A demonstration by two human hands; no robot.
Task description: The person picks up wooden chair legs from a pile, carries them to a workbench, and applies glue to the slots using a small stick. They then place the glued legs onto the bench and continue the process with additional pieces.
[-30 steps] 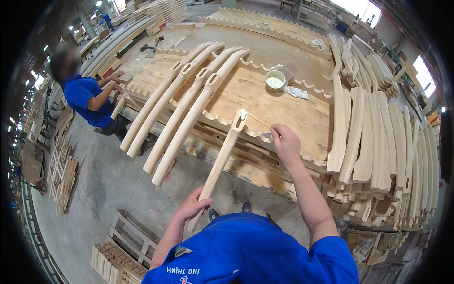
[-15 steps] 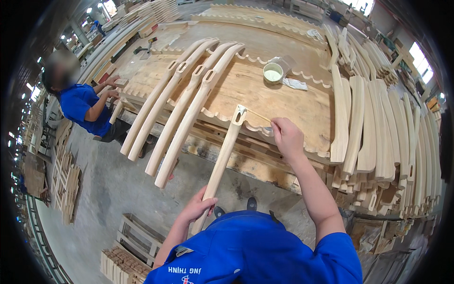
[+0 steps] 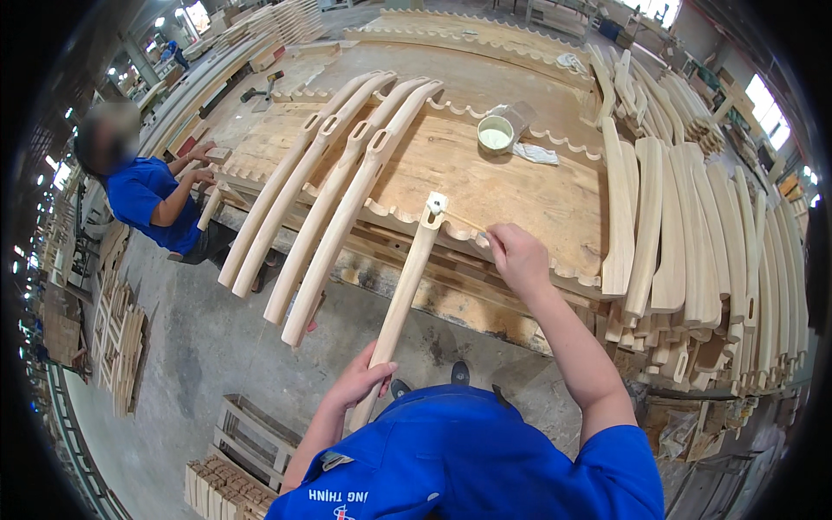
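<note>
A long wooden furniture leg (image 3: 403, 299) slants up from near my body to the table edge. My left hand (image 3: 365, 380) is wrapped round its lower part. At its far end is an oblong slot with white glue smeared beside it. My right hand (image 3: 518, 256) pinches a thin wooden stick (image 3: 466, 223), whose tip is at the glued end of the leg. Beyond, on the table, stands a round tub of whitish glue (image 3: 496, 136) with a white cloth (image 3: 536, 153) beside it.
Several curved slotted wooden pieces (image 3: 347, 199) lie across the scalloped-edged table (image 3: 485, 186) to the left. Many more are stacked on the right (image 3: 685, 225). A co-worker (image 3: 156, 204) in blue stands far left; a hammer (image 3: 262, 86) lies at the back.
My right hand and the stick have shifted slightly left and down. The stick's tip has moved across the leg's end, where the white smear now looks different. My left hand keeps its hold.
</note>
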